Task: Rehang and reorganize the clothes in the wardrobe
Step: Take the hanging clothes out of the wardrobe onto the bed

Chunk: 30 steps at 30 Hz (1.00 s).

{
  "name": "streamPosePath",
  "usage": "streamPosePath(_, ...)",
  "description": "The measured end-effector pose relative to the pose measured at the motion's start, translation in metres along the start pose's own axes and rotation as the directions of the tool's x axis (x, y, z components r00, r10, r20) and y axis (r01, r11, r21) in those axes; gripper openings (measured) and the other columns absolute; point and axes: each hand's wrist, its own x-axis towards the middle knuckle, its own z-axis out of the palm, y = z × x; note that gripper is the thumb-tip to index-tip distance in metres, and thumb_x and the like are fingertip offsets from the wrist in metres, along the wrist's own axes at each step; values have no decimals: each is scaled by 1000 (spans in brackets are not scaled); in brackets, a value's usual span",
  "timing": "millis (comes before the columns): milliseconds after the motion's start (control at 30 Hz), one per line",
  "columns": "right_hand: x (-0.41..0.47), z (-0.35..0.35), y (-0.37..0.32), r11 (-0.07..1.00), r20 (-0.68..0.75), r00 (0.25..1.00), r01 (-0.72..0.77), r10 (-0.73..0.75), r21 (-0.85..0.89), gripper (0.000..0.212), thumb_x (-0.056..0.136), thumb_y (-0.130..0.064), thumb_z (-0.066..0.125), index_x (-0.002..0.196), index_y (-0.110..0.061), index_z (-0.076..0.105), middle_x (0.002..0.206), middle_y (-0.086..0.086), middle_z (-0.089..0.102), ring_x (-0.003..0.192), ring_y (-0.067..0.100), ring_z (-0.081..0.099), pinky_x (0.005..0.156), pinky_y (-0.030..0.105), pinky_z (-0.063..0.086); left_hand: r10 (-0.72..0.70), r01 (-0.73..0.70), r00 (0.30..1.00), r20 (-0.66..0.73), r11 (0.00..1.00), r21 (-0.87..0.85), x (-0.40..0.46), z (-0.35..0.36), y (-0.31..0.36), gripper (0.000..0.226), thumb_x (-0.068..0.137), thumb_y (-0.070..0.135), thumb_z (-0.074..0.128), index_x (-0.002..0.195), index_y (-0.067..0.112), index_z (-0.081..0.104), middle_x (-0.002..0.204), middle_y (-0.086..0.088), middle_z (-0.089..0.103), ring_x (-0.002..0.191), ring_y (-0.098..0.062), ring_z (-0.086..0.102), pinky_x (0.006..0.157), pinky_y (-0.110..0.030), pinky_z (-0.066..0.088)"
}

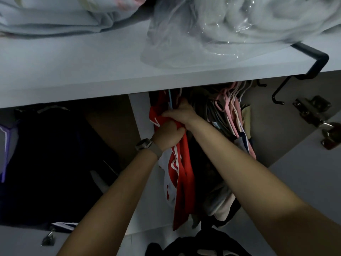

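Both forearms reach up under the shelf point(110, 78) into the wardrobe's hanging section.
Left hand point(167, 134) bunches the red-and-white garment point(181, 172) at twelve o'clock; right hand point(181, 112), touching it, grips the top. Tugging could slip it off its hanger or snag the pink hangers point(227, 106) at one o'clock.

Both hands reach up under a pale grey wardrobe shelf point(77, 78): the left hand point(167, 134), with a grey-strapped watch point(147, 146) on its wrist, grips the bunched top of a red garment with white stripes point(182, 180), while the right hand point(180, 112) just above curls round the same red cloth near its hanger. To the right hang crowded clothes on pink and white hangers point(230, 106). On the shelf lie folded pale bedding point(55, 17) and a clear plastic bag of white fabric point(212, 28), beside a black metal hook point(313, 61).
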Motion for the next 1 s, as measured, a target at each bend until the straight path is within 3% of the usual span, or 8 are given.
streamPosePath(200, 18, 0, 6, 987, -72, 987, 134, -141, -93, 61, 90, -28, 61, 142, -13, 34, 132, 8, 53, 121, 23, 52, 90, 20, 39, 53, -56, 998, -23, 987, -148, 4, 7, -8, 22, 91, 22, 46, 79, 6, 53, 66, -9, 47, 61, -19, 47, 53, -26, 33)
streamPosePath(333, 24, -9, 6, 963, -78, 972, 204, -220, -179, 48, 90, -34, 59, 131, -12, 47, 121, 6, 60, 111, 20, 58, 92, 25, 46, 25, -42, 998, -61, 954, -298, 4, 9, -5, 40, 74, 49, 54, 83, 10, 50, 63, 4, 51, 59, -10, 51, 54, -24, 39)
streamPosePath(433, 24, -17, 2, 946, -25, 972, 222, -235, -236, 42, 87, -31, 62, 123, -11, 55, 116, 6, 63, 108, 19, 60, 95, 33, 50, -21, 43, 997, 78, 957, -286, 5, 3, 7, 66, 65, 59, 55, 110, 11, 53, 81, 3, 63, 77, -10, 61, 59, -25, 46)
streamPosePath(567, 7, -36, 0, 890, 49, 954, 295, -297, -346, 47, 83, -25, 67, 125, -10, 53, 117, 7, 63, 110, 20, 59, 95, 32, 48, -7, 76, 946, 324, 977, -201, 0, -7, 25, 43, 65, 58, 56, 95, 28, 61, 97, 0, 66, 92, -15, 62, 79, -34, 53)
streamPosePath(733, -39, -49, 25, 922, 92, 964, 264, -248, -283, 75, 51, -42, 65, 121, -19, 54, 110, 3, 67, 104, 19, 64, 93, 38, 52, -12, 52, 908, 418, 995, -86, -11, -14, 25, 41, 65, 60, 66, 81, 24, 58, 82, 8, 62, 80, -4, 60, 73, -22, 51)
streamPosePath(800, -60, -52, 34, 913, 98, 964, 266, -247, -308, 68, 58, -34, 71, 122, -18, 55, 113, 2, 66, 106, 16, 62, 93, 29, 49, 138, -115, 915, 378, 990, -83, -22, -11, 21, 14, 84, 37, 67, 78, 26, 60, 75, 12, 60, 72, 2, 59, 68, -15, 46)
streamPosePath(867, -83, -58, 44, 905, 78, 960, 281, -270, -319, 48, 65, -17, 75, 109, -21, 59, 106, -1, 67, 100, 13, 62, 87, 27, 49, 243, -241, 918, 314, 969, -46, -34, -5, 13, 23, 84, 30, 68, 66, 20, 59, 65, 6, 58, 62, -2, 55, 65, -22, 44)
streamPosePath(1000, -134, -74, 63, 903, 88, 965, 260, -245, -341, 36, 65, -11, 76, 75, -36, 52, 71, -16, 60, 69, -1, 58, 65, 20, 43, 253, -245, 959, 128, 966, -77, -70, -2, 7, 21, 80, 22, 72, 65, 18, 58, 65, -2, 62, 65, -8, 60, 63, -19, 45)
